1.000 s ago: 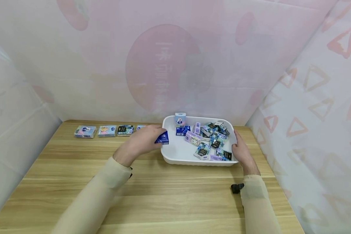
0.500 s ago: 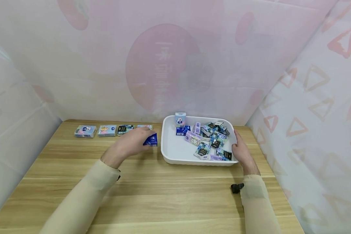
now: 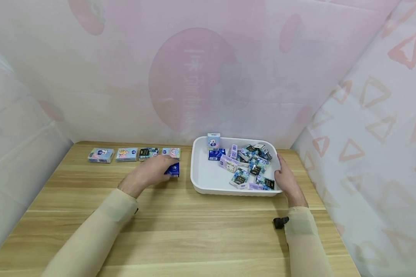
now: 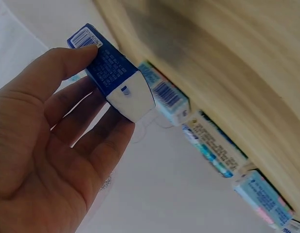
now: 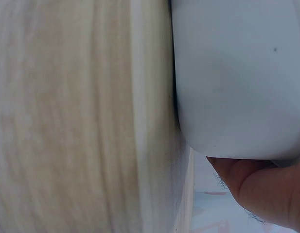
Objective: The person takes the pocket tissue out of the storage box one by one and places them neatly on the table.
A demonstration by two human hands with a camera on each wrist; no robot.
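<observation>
My left hand pinches a small dark-blue pocket tissue pack between thumb and fingers, just in front of the row's right end. In the left wrist view the pack shows a barcode and a white end, thumb on one side and fingertips on the other. At the right end of a white plastic tray, my right hand grips the rim; in the right wrist view its fingers are partly hidden behind the tray wall. Inside the tray lie several loose packs, among them a blue one and a purple one.
Along the back edge of the wooden table lies a row of flat packs, from a pastel one to a pink-and-blue one. A light-blue pack stands upright at the tray's back left. Fabric walls enclose the table.
My left hand has carried the blue pack leftward from the tray's left rim and down toward the table, uncovering the rightmost pack of the row. The right hand and tray have not moved.
</observation>
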